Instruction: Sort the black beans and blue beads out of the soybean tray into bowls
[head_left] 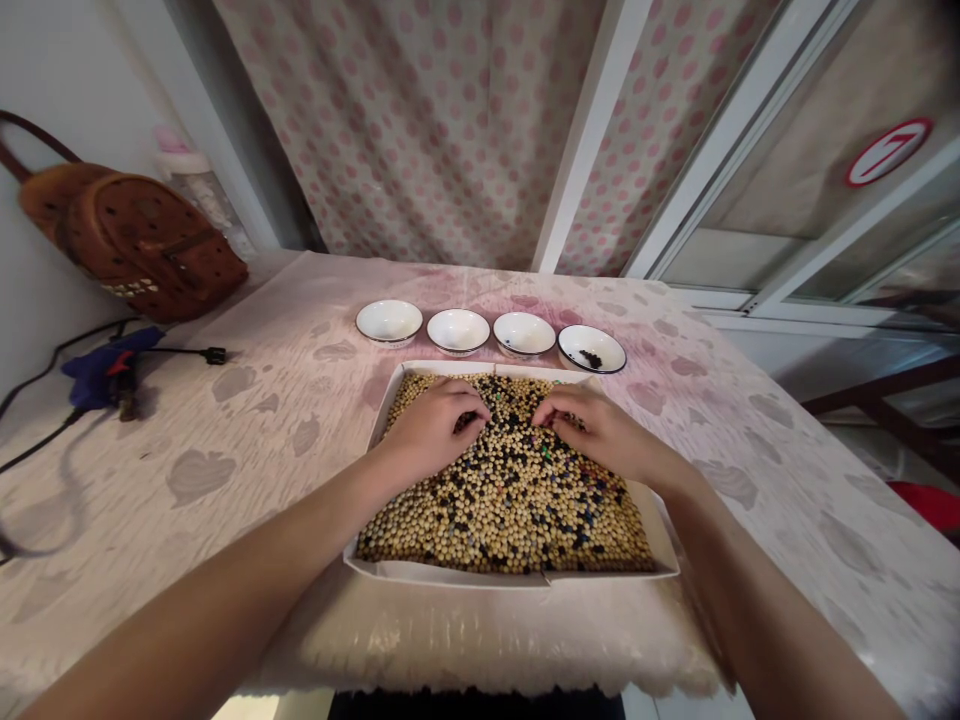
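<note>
A shallow white box [480, 574] holds a thick layer of small round beads or beans [480, 500], mostly yellowish, with black ones and a few blue and green ones mixed in. Over its far left part is my left hand [442, 425], with thumb and fingertips drawn together at the surface. My right hand [585, 428] rests over the far right part, its fingers curled down among the pieces. Whatever is in either hand's fingertips is too small to make out. Beyond the box, a white bowl [611, 352] holds a small cluster of black pieces [592, 358].
Left of that bowl are white bowls [524, 333], [458, 331], [389, 322] in a row. On the patterned tablecloth [285, 480] at left lie a blue glue gun [109, 370] with a cord and a brown backpack [150, 240]. A bottle [199, 185] stands behind it.
</note>
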